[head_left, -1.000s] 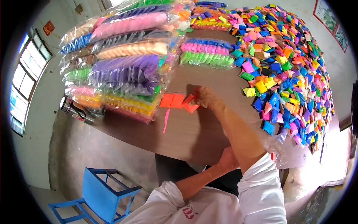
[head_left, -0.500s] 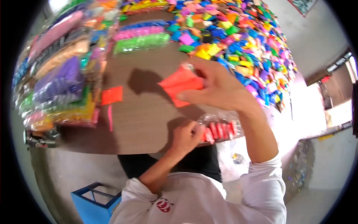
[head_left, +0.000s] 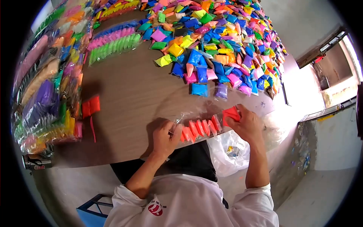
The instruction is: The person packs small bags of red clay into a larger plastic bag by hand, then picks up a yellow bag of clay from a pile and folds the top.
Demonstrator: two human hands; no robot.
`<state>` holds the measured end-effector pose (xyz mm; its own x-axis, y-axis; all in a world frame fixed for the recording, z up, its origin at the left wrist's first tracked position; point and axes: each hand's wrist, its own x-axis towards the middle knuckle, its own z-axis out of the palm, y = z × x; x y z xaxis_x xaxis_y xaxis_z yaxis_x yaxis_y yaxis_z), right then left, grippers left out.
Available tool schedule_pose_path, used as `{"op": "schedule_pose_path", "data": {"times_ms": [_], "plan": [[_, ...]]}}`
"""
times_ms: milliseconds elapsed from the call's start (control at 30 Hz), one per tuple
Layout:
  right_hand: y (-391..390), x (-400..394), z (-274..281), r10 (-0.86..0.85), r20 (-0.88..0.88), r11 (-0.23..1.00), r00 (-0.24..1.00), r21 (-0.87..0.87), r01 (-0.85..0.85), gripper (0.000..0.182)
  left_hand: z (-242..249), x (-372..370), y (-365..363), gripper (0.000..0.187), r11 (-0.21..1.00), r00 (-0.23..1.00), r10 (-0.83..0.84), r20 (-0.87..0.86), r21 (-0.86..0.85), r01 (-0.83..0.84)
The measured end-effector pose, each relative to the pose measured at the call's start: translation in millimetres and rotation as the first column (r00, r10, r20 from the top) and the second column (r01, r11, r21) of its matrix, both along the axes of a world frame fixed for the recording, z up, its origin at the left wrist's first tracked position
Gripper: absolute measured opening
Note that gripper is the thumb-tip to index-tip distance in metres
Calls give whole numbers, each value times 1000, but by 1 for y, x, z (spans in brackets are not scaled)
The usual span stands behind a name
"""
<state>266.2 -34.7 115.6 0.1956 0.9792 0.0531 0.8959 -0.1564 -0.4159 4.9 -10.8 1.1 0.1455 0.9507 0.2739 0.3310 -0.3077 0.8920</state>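
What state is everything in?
Left hand: closed on clear bag
Right hand: gripping red packet
Clear bag: holding red packets in a row
Loose packets: heaped, colours mixed
Green packets: lined up in plastic
Two red packets: side by side
Pink strip: on table
White plastic bag: below table edge, something inside

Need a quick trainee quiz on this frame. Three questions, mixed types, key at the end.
1. Multiple choice: what is the right hand holding?
A) a yellow packet
B) a red packet
C) a steel flask

2. True or false: the left hand is at the left end of the row of red packets.

3. Fill in the blank: in the three-row pack beside the stacked bundles, the rows are blue, pink and ____.

Key: 1. B; 2. True; 3. green
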Motion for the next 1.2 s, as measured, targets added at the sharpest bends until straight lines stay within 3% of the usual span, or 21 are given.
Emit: {"op": "schedule_pose_path", "data": {"times_ms": [133,200,333,400,533,600,700,833,933,1000,1100,1200], "plan": [[13,1,-24,70,57,997,996,42,-72,36,0,1,-1,23,999,1000,19,15,-35,-19],[16,0,-32,143,205,990,968,-11,-144,37,-1,-1,-1,23,1000,1000,27,-6,-12,-27],[17,5,-22,186,225,977,956,-146,-156,41,1,2,-2,23,999,1000,27,16,-46,-26],[17,10,-8,200,-25,945,979,-257,-200,46,1,2,-1,23,998,999,19,29,-61,-17],[13,24,-3,277,-178,896,944,-306,-321,54,-1,2,-1,22,999,999,22,23,-47,-21],[9,24,7,143,-383,893,913,-348,-286,60,-2,2,-1,21,998,999,10,31,-57,-8],[17,28,0,178,-416,888,892,-323,-327,64,-3,1,-1,22,997,1000,18,21,-69,-16],[20,33,-15,181,-345,884,921,-354,-306,65,-1,1,0,23,998,1000,-2,9,-68,2],[20,39,-29,192,-375,918,907,-258,-301,70,-3,-1,0,24,997,1000,-2,-1,-72,2],[20,34,-34,256,-304,935,918,-162,-315,73,-4,0,0,24,998,1000,-4,-13,-66,3],[19,27,-14,258,-195,900,946,-307,-308,75,-2,2,0,24,998,1000,0,32,-58,2],[17,28,-13,343,-199,891,918,-239,-385,77,-6,1,0,23,995,1000,4,29,-102,-1]]}}
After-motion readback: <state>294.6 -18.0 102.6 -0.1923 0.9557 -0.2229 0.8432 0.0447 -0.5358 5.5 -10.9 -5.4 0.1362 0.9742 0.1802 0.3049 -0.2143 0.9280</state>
